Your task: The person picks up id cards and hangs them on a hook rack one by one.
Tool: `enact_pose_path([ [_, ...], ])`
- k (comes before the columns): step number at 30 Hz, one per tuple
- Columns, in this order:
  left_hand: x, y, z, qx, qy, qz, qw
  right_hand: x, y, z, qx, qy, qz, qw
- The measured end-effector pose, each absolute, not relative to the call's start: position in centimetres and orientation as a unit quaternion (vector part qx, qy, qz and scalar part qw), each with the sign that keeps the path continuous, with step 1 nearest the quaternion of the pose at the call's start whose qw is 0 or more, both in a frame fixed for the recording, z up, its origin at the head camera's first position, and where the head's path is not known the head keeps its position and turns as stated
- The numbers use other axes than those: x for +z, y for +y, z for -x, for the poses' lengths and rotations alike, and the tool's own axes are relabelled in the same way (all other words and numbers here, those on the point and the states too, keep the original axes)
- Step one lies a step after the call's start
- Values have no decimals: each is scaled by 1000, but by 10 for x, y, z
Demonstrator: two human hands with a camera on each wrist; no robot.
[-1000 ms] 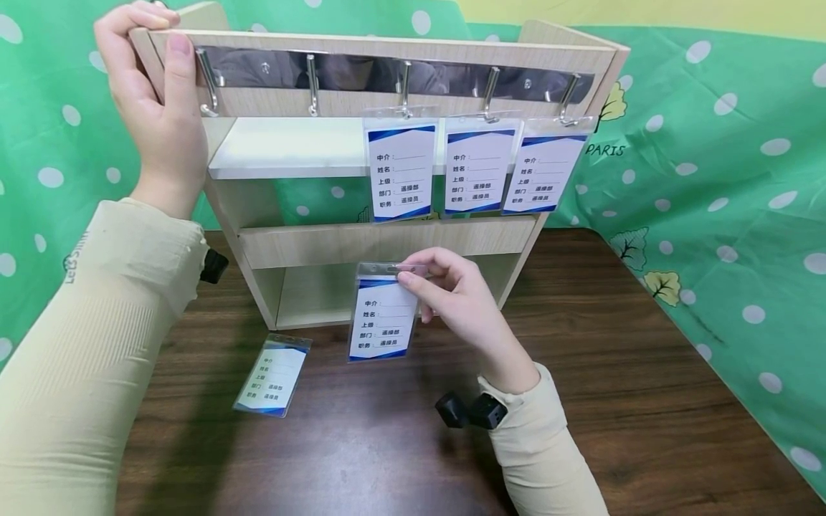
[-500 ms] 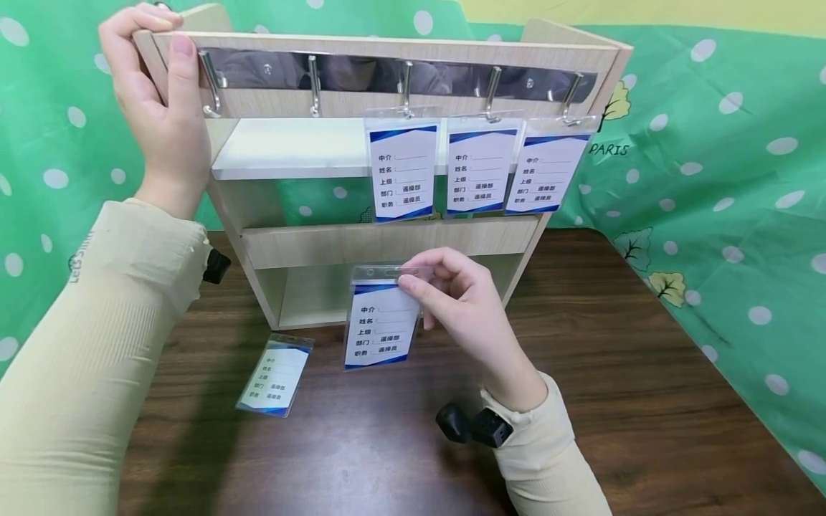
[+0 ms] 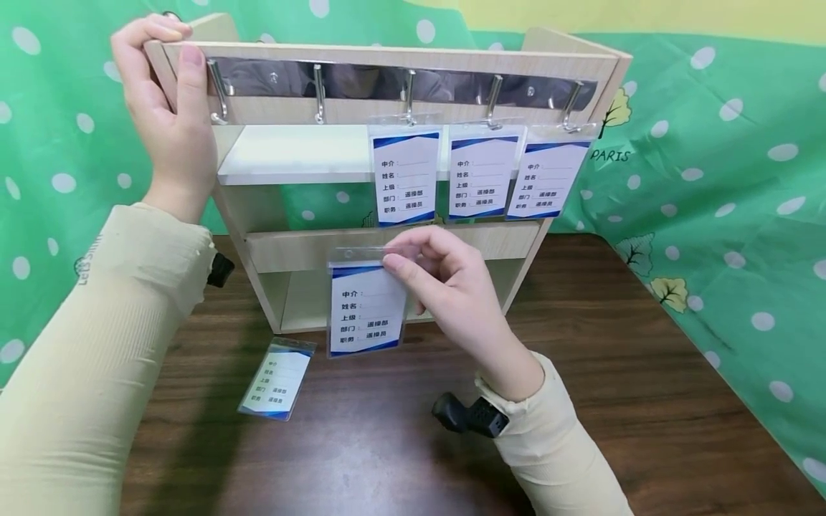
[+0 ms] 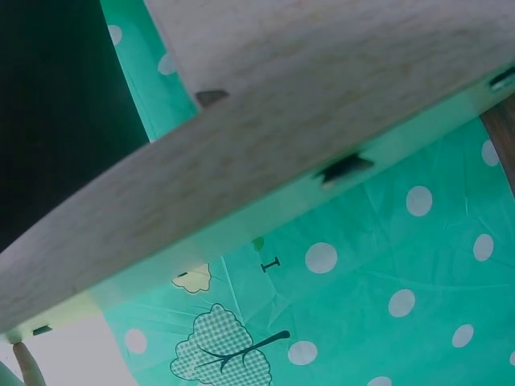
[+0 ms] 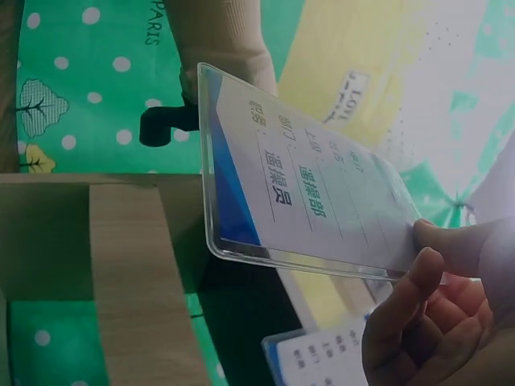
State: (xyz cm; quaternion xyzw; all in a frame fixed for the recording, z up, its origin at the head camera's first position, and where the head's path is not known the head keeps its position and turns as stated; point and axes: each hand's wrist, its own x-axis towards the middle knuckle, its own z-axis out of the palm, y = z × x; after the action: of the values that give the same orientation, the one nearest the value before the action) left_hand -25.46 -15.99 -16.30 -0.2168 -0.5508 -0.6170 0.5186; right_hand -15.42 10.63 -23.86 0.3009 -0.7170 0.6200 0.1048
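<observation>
My left hand (image 3: 171, 118) grips the top left corner of a small wooden shelf (image 3: 290, 252). My right hand (image 3: 454, 290) pinches a clear badge holder (image 3: 366, 308) by its top right corner, in front of the shelf's lower part. Its white card has blue edges and faces me; in the right wrist view the same badge holder (image 5: 298, 177) appears sideways above the fingers. Metal hooks line a shiny strip (image 3: 371, 84) along the shelf's top board. Three similar badge holders hang there, a left one (image 3: 405, 175), a middle one (image 3: 485, 172) and a right one (image 3: 547, 179).
Another badge holder (image 3: 279, 380) lies on the dark wooden table (image 3: 361, 451), left of the held one. The two leftmost hooks (image 3: 319, 93) carry nothing. Green dotted cloth (image 3: 710, 179) hangs behind and to the right. The left wrist view shows mostly a wooden board (image 4: 265, 153).
My right hand dips slightly with the badge holder, then rises and shifts left with it. My left hand keeps its grip on the shelf corner. The whole head view has shifted a little.
</observation>
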Motion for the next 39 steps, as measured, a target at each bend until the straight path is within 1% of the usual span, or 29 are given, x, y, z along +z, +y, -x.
enact_pose_path([
  [6,-164,-162,259,-612,-552,221,521,-219,100,160,596,-724,-326,117],
  [16,-167,-167,263,-596,-564,222,526,-189,88,178,571,-734,-341,141],
  [32,-168,-170,265,-588,-579,216,523,-156,70,195,544,-762,-315,153],
  [39,-168,-171,265,-584,-583,212,524,-148,59,207,515,-781,-311,170],
])
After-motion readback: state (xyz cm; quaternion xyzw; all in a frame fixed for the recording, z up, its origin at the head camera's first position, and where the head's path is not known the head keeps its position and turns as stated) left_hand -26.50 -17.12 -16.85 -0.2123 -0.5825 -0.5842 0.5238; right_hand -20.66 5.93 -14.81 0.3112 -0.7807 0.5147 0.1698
